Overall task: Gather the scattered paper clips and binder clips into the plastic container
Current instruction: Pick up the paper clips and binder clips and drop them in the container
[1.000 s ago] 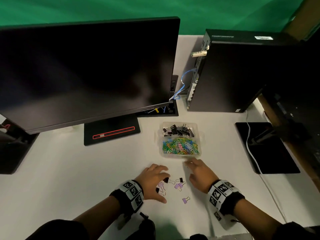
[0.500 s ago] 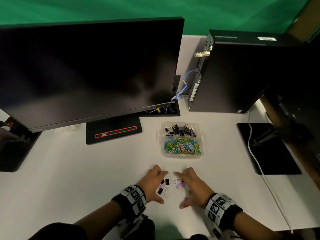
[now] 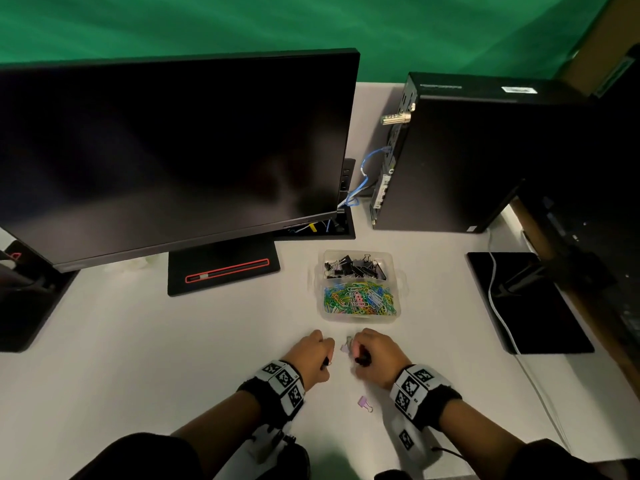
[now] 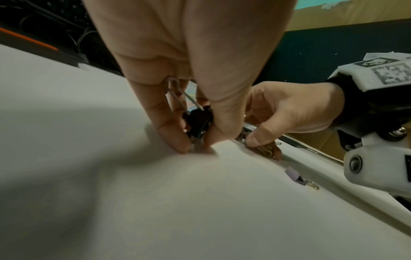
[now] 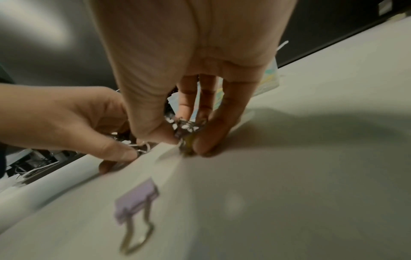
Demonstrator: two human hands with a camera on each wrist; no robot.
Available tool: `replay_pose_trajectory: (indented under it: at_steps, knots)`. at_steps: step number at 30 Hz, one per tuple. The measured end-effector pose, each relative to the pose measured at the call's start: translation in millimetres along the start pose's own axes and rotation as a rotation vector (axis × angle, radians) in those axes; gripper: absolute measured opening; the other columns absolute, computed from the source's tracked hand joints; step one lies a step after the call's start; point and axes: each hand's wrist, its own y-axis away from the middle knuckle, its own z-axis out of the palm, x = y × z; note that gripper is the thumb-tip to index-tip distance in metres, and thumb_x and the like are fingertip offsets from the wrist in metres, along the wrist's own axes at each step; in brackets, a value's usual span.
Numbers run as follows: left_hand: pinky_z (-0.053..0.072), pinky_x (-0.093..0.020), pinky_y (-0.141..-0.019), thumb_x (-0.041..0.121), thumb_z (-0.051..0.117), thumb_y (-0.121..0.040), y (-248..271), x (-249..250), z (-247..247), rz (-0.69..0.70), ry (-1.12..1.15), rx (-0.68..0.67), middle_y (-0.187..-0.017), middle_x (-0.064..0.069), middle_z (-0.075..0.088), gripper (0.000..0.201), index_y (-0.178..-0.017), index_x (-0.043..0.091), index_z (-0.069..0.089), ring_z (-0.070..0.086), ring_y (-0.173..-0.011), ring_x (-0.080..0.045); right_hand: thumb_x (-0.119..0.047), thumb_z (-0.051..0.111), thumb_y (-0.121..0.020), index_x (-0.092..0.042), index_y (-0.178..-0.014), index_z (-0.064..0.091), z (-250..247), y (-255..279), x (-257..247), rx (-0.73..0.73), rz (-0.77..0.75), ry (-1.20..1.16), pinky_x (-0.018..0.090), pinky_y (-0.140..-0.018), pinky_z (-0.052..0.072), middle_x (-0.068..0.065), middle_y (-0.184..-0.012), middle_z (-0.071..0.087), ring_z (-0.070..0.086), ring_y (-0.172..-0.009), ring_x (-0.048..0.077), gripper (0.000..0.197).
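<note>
A clear two-compartment plastic container [image 3: 360,315] holds black binder clips [image 3: 355,266] behind and coloured paper clips [image 3: 358,298] in front. A lilac binder clip [image 3: 364,403] lies flat nearer the desk's front edge.

green backdrop [image 3: 242,26], white desk [image 3: 138,358], dim light

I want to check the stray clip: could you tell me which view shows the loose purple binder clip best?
The right wrist view: the purple clip lies large and unobstructed, though blurred. The head view shows it tiny between the wrists; the left wrist view shows it small, side-on.
</note>
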Motion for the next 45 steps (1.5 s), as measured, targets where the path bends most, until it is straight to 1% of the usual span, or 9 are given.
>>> replay_pose_trajectory:
  at_steps: [13,18,23,30,33,36,38,40,45]
  knots:
    - [0.058,-0.030,-0.073,0.004,0.057,-0.086,-28,0,-65,0.022,0.482,0.084,-0.094,0.000,0.055,0.012,-0.087,0.015,0.054,0.061,-0.071,-0.014,0.012,0.060,-0.066,-0.032,-0.053,0.054,-49,3,6,0.079,-0.011,-0.120,0.007,-0.052,0.044,-0.011,-0.077,0.051,0.053,-0.064,0.006,0.046]
    - [0.057,-0.021,-0.063,0.002,0.058,-0.086,-65,3,-102,0.019,0.589,0.225,-0.092,-0.003,0.055,0.017,-0.082,0.018,0.054,0.063,-0.067,-0.014,0.012,0.064,-0.069,-0.028,-0.056,0.058,-72,0,2,0.119,-0.038,-0.202,0.020,-0.047,0.052,-0.001,-0.083,0.053,0.057,-0.066,0.014,0.043]
    - [0.051,-0.010,-0.046,-0.004,0.054,-0.087,-97,9,-114,-0.079,0.789,0.330,-0.078,-0.005,0.048,0.012,-0.088,0.007,0.056,0.058,-0.057,-0.014,0.008,0.065,-0.070,-0.029,-0.055,0.057,-99,-15,-9,0.183,-0.037,-0.199,0.025,-0.068,0.051,-0.006,-0.082,0.054,0.056,-0.074,0.010,0.041]
    - [0.049,-0.026,-0.072,-0.003,0.033,-0.096,-109,1,-111,-0.176,1.278,0.230,-0.061,-0.005,0.055,0.030,-0.074,0.010,0.049,0.053,-0.064,-0.015,0.004,0.065,-0.076,-0.019,-0.060,0.061,-114,-50,-15,0.201,0.023,-0.221,0.017,-0.048,0.050,-0.004,-0.091,0.052,0.067,-0.064,0.017,0.029]
    - [0.045,-0.018,-0.063,0.003,0.037,-0.096,-106,-1,-114,-0.215,1.462,0.149,-0.045,0.007,0.057,0.029,-0.072,0.015,0.049,0.041,-0.065,-0.012,0.004,0.067,-0.076,-0.018,-0.060,0.061,-118,-68,-16,0.223,0.044,-0.214,0.019,-0.044,0.050,0.002,-0.094,0.052,0.066,-0.064,0.023,0.028]
    - [0.045,-0.020,-0.077,0.006,0.039,-0.096,-100,1,-120,-0.208,1.510,0.125,-0.075,0.002,0.060,0.020,-0.091,0.012,0.057,0.045,-0.075,-0.011,0.003,0.065,-0.077,-0.021,-0.060,0.061,-123,-85,-14,0.277,0.070,-0.163,0.013,-0.041,0.046,0.007,-0.097,0.054,0.065,-0.074,0.030,0.030]
    - [0.041,-0.028,-0.097,-0.001,0.039,-0.096,-96,1,-119,-0.159,1.373,0.200,-0.103,-0.006,0.054,0.029,-0.122,0.003,0.052,0.051,-0.096,-0.015,0.002,0.060,-0.080,-0.025,-0.062,0.060,-125,-94,-13,0.312,0.075,-0.134,0.019,-0.049,0.051,0.007,-0.096,0.053,0.065,-0.077,0.033,0.033]
    - [0.046,-0.018,-0.086,-0.006,0.036,-0.095,-89,0,-118,-0.077,1.313,0.182,-0.103,-0.007,0.059,0.039,-0.133,0.001,0.043,0.055,-0.098,-0.014,0.005,0.054,-0.081,-0.027,-0.066,0.061,-125,-98,-11,0.311,0.081,-0.108,0.033,-0.068,0.055,0.004,-0.095,0.052,0.064,-0.082,0.034,0.036]
    - [0.046,-0.026,-0.070,-0.002,0.037,-0.095,-70,0,-108,0.015,1.143,0.058,-0.085,-0.006,0.060,0.028,-0.109,0.003,0.061,0.055,-0.074,-0.016,0.013,0.044,-0.080,-0.016,-0.085,0.070,-117,-93,0,0.307,0.121,-0.087,0.032,-0.083,0.049,0.010,-0.107,0.060,0.062,-0.092,0.033,0.039]
